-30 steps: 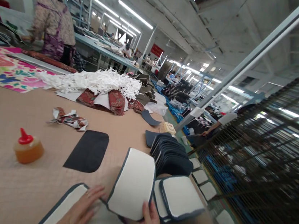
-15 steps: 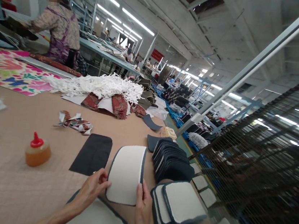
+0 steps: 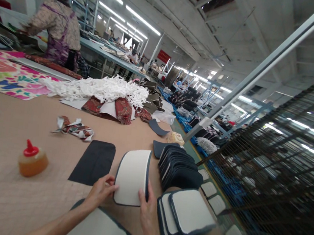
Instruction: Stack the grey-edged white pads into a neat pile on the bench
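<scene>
A curved white panel with dark blue edging (image 3: 132, 177) is held up between my two hands. My left hand (image 3: 102, 189) pinches its left edge with thumb and fingers. On the right edge, my right hand (image 3: 148, 204) grips with the thumb on the white face and the fingers behind. Below them lies a larger white piece with dark edging (image 3: 97, 230), partly covered by my left forearm. To the right is a small stack of similar white panels (image 3: 193, 213). A flat black fabric piece (image 3: 94, 163) lies beyond my left hand.
A row of dark panels (image 3: 179, 169) leans beyond the white stack. On the left stands a red-capped glue bottle (image 3: 33, 161). Patterned scraps (image 3: 75, 128) and a heap of white strips (image 3: 100, 89) lie farther back. A metal post (image 3: 253, 79) rises at right; a co-worker (image 3: 59, 29) stands at far left.
Both hands have raised the panel slightly and bent it more, its right edge tilting back. My right thumb has shifted left on its face. The camera view has moved slightly.
</scene>
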`<action>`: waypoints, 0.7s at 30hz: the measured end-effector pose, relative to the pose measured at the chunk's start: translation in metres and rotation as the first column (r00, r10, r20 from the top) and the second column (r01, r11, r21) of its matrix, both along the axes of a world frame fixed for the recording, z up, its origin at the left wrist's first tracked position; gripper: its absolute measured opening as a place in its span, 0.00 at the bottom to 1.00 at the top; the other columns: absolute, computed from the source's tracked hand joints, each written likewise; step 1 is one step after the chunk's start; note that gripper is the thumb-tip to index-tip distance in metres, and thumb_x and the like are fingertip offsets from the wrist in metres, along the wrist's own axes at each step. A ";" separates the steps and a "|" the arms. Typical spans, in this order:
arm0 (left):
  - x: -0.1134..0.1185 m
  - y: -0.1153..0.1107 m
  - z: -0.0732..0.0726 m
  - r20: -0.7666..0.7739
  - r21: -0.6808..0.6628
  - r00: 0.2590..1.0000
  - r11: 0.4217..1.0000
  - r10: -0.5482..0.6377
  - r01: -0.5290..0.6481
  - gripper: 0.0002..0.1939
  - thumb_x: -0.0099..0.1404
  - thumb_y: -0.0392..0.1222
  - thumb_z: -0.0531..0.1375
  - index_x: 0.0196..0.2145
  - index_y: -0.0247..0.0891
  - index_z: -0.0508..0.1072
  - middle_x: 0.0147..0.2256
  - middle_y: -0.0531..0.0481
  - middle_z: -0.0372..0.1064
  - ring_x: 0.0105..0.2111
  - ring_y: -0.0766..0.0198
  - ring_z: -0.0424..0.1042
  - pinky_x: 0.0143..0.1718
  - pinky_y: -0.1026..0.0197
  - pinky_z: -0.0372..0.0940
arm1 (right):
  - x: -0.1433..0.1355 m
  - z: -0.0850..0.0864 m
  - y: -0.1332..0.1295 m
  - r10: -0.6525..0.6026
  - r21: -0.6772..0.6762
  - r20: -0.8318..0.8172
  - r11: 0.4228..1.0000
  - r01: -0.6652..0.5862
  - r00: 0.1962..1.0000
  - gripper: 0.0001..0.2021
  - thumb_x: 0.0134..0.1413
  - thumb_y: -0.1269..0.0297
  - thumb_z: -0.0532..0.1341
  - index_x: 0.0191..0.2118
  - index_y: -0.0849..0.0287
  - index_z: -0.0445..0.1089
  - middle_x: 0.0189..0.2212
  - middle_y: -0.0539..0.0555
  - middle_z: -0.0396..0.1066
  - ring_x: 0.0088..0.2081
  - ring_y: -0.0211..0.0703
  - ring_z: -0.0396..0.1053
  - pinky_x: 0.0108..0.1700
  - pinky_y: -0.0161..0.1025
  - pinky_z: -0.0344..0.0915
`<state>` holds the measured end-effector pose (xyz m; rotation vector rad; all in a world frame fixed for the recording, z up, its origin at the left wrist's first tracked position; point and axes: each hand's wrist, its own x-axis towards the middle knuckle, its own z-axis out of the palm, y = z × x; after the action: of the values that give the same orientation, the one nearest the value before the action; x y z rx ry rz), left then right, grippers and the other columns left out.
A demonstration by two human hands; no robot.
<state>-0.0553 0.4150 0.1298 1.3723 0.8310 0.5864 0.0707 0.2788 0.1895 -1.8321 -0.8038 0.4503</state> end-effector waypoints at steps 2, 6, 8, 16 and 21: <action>0.002 -0.004 0.003 0.000 -0.042 1.000 0.999 0.004 -0.004 0.19 0.41 0.51 0.60 0.28 0.36 0.62 0.22 0.58 0.59 0.18 0.67 0.62 0.20 0.64 0.59 | -0.003 0.001 -0.001 0.003 -0.037 0.042 0.999 -0.002 0.999 0.31 0.51 0.52 0.51 0.56 0.69 0.54 0.55 0.63 0.56 0.56 0.48 0.54 0.57 0.43 0.50; 0.005 -0.006 0.008 0.004 -0.086 1.000 0.996 0.023 -0.023 0.18 0.41 0.51 0.61 0.24 0.38 0.61 0.20 0.59 0.58 0.19 0.66 0.63 0.21 0.63 0.61 | -0.006 0.000 0.002 0.004 -0.093 0.109 0.996 0.006 0.994 0.28 0.54 0.53 0.48 0.56 0.66 0.55 0.55 0.61 0.56 0.56 0.47 0.54 0.57 0.44 0.50; 0.005 -0.004 0.012 0.024 -0.105 1.000 0.995 0.006 -0.003 0.19 0.38 0.51 0.64 0.22 0.38 0.60 0.17 0.59 0.58 0.19 0.65 0.63 0.22 0.63 0.61 | -0.001 -0.002 0.003 0.002 -0.076 0.184 0.997 0.012 0.983 0.27 0.55 0.54 0.47 0.56 0.65 0.54 0.55 0.61 0.56 0.56 0.47 0.53 0.57 0.45 0.50; -0.003 -0.031 0.059 0.361 -0.351 0.922 0.895 -0.142 0.276 0.27 0.44 0.47 0.67 0.40 0.36 0.66 0.37 0.45 0.72 0.38 0.55 0.70 0.43 0.55 0.63 | -0.001 -0.022 -0.017 -0.277 0.190 -0.150 0.934 0.303 0.949 0.44 0.42 0.47 0.59 0.60 0.61 0.39 0.60 0.63 0.41 0.59 0.51 0.45 0.57 0.49 0.48; -0.016 -0.058 0.077 0.489 -0.401 0.867 0.857 -0.099 0.323 0.28 0.41 0.41 0.70 0.41 0.34 0.69 0.40 0.43 0.71 0.42 0.51 0.68 0.45 0.54 0.62 | -0.047 -0.030 -0.038 -0.066 0.372 -0.740 0.789 0.488 0.670 0.45 0.41 0.47 0.61 0.61 0.56 0.37 0.49 0.62 0.63 0.44 0.48 0.67 0.40 0.43 0.67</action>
<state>-0.0714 0.3571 0.2066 0.8113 0.3863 0.4584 0.0238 0.2407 0.1593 -1.0644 -0.0606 0.5774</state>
